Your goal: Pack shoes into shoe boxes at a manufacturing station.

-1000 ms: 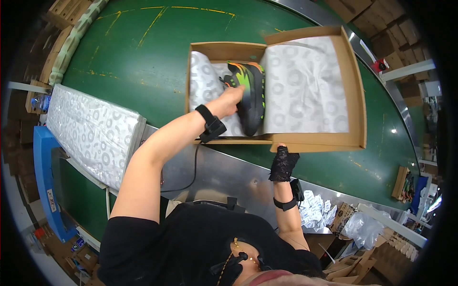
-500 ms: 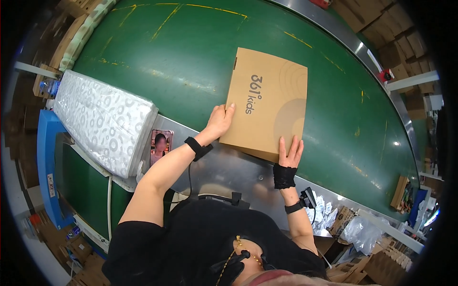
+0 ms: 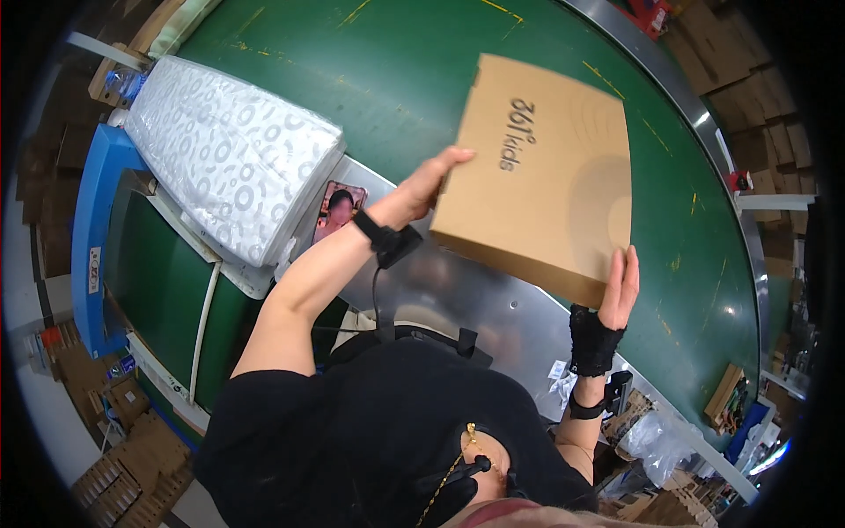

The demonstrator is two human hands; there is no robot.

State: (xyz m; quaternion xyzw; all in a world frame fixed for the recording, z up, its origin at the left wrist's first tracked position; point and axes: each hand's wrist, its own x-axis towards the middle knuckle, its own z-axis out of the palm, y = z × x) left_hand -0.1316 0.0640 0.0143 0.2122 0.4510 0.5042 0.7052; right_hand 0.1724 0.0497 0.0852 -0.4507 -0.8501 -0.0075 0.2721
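We log the cardboard box (image 3: 539, 180) closed, remaining work indeterminable, left hand (image 3: 429, 187) gripping its left edge, right hand (image 3: 618, 295), fingers pressed together, against its near right corner.

The phone (image 3: 338, 209) lies between the paper stack (image 3: 233, 158) and box (image 3: 537, 189)

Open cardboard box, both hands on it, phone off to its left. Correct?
Not open: the head view shows the cardboard box closed. The left hand and right hand are both on it, phone to its left.
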